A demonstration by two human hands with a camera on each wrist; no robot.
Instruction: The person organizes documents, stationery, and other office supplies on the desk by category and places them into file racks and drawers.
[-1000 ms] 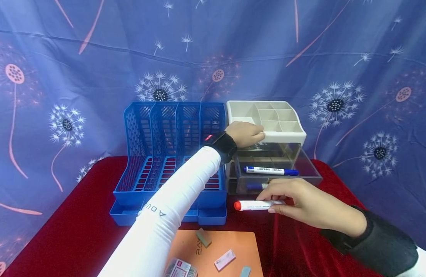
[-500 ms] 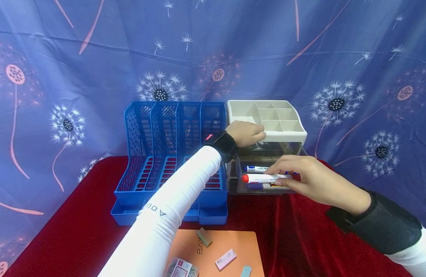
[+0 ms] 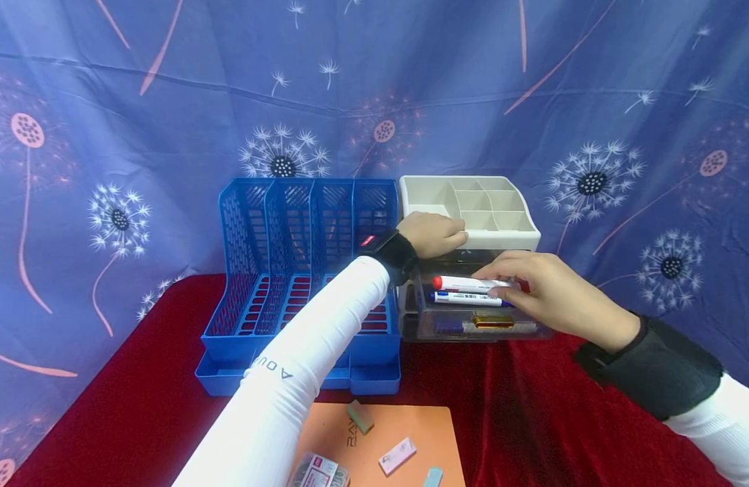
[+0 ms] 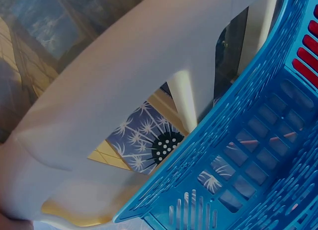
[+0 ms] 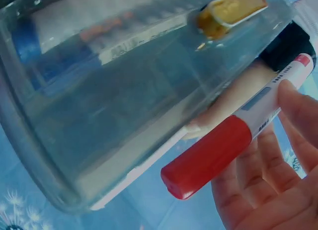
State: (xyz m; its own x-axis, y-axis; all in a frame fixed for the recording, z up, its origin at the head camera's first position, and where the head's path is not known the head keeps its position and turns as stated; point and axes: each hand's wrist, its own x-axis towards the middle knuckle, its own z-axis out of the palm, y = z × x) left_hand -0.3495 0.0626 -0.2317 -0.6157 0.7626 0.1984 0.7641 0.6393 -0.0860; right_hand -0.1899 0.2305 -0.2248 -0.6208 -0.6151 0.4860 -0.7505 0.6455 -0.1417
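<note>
Currently | right grip [image 3: 541, 287]: pinching smooth, cylindrical red-capped marker [image 3: 461, 283] | left grip [image 3: 431, 235]: curled on white plastic organizer [image 3: 502, 239]

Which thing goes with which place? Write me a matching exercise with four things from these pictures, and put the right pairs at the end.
Things
1. Red-capped marker
2. Blue-capped marker
3. Pink eraser
4. Left hand

Places
A. On the orange board
B. At the front edge of the white organizer
C. In the right hand
D. Lying in the clear drawer

Right pairs: 1-C, 2-D, 3-A, 4-B
</note>
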